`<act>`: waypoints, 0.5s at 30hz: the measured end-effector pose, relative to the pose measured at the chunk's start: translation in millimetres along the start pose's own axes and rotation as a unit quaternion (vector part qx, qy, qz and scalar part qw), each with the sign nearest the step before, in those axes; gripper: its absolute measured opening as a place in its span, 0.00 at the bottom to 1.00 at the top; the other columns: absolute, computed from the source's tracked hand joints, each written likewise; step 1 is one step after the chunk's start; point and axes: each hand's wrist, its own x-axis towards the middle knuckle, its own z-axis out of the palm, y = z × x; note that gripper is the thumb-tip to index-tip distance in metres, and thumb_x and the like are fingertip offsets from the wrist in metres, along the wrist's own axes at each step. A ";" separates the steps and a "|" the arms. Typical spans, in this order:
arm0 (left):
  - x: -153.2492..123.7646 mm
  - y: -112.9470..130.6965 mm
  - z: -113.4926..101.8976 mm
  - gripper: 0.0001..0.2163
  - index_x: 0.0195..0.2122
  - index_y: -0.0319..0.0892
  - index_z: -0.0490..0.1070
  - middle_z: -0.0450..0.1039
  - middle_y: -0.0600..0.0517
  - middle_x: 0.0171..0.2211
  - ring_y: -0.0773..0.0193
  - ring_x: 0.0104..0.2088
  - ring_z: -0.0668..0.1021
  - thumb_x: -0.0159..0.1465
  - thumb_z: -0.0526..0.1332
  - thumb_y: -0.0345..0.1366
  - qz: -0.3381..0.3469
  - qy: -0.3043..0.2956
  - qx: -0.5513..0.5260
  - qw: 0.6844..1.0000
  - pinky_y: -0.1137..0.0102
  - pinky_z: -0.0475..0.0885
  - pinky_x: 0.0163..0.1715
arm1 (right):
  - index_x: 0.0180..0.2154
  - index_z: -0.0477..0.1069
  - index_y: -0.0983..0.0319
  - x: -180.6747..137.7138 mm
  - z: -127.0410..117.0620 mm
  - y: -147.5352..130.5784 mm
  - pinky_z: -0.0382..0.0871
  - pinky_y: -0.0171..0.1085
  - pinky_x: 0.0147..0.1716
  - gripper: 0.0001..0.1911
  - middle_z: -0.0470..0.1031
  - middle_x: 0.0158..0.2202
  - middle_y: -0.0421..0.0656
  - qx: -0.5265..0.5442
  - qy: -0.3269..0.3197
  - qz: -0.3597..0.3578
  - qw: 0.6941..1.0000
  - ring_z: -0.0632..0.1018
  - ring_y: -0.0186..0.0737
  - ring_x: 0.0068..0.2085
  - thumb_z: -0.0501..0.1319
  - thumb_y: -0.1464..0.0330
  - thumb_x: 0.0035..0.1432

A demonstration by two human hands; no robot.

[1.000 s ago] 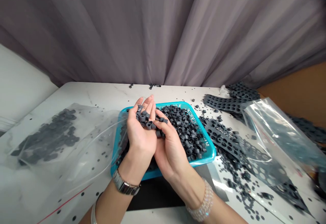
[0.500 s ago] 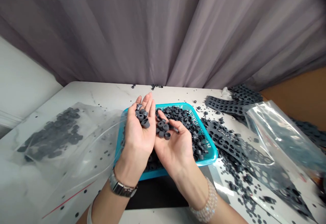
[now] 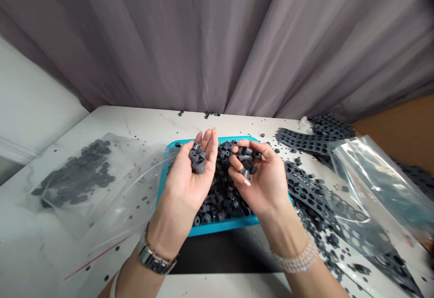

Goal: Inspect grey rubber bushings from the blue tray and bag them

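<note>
Left hand (image 3: 190,180) palm up, fingers outstretched, rings (image 3: 197,158) resting in the palm. Right hand (image 3: 262,178) fingers curled around more rings. Tray (image 3: 220,228) beneath both. White surface (image 3: 152,121) littered; bag (image 3: 77,176) left of the fingers, grey curtain (image 3: 217,40) beyond.

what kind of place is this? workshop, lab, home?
Probably a small-parts sorting or packing bench: a teal basket heaped with small grey rings, punched-out grey sheets at the right, and a clear bag of rings at the left.
</note>
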 end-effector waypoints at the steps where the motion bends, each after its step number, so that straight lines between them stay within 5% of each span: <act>1: 1.1 0.3 -0.9 0.15 0.51 0.33 0.65 0.76 0.42 0.38 0.58 0.45 0.79 0.66 0.46 0.26 0.000 0.001 0.005 1.000 0.67 0.80 0.37 | 0.28 0.70 0.63 -0.1 0.2 -1.4 0.44 0.27 0.10 0.12 0.68 0.24 0.38 -0.041 -0.032 0.014 0.999 0.62 0.26 0.17 0.53 0.65 0.55; 4: 5.4 0.9 -3.7 0.14 0.50 0.33 0.66 0.76 0.41 0.40 0.58 0.45 0.79 0.66 0.47 0.26 0.000 0.002 0.029 1.000 0.70 0.80 0.36 | 0.34 0.74 0.61 -3.1 1.6 -4.9 0.42 0.28 0.11 0.10 0.65 0.22 0.35 -0.220 -0.125 0.011 0.967 0.57 0.24 0.14 0.55 0.65 0.58; 8: 8.8 -1.1 -5.3 0.15 0.50 0.35 0.66 0.76 0.41 0.43 0.60 0.42 0.80 0.65 0.48 0.26 0.016 -0.009 0.073 0.997 0.73 0.79 0.34 | 0.40 0.76 0.58 -10.4 3.5 -7.1 0.60 0.30 0.22 0.11 0.69 0.21 0.36 -0.465 -0.144 -0.128 0.864 0.68 0.30 0.22 0.56 0.66 0.60; 11: 8.0 -5.6 -5.0 0.15 0.51 0.35 0.66 0.77 0.42 0.40 0.61 0.41 0.80 0.64 0.49 0.26 0.037 -0.010 0.105 0.994 0.71 0.79 0.36 | 0.39 0.77 0.57 -13.9 3.9 -5.5 0.66 0.36 0.35 0.11 0.78 0.33 0.40 -0.549 -0.150 -0.195 0.799 0.76 0.37 0.34 0.55 0.67 0.61; 15: 7.5 -11.5 -5.3 0.14 0.48 0.34 0.67 0.77 0.44 0.36 0.62 0.39 0.81 0.63 0.50 0.27 0.056 0.003 0.128 0.990 0.70 0.78 0.39 | 0.38 0.77 0.59 -14.7 4.2 -1.0 0.67 0.37 0.37 0.10 0.80 0.36 0.41 -0.588 -0.147 -0.220 0.764 0.77 0.39 0.36 0.57 0.68 0.60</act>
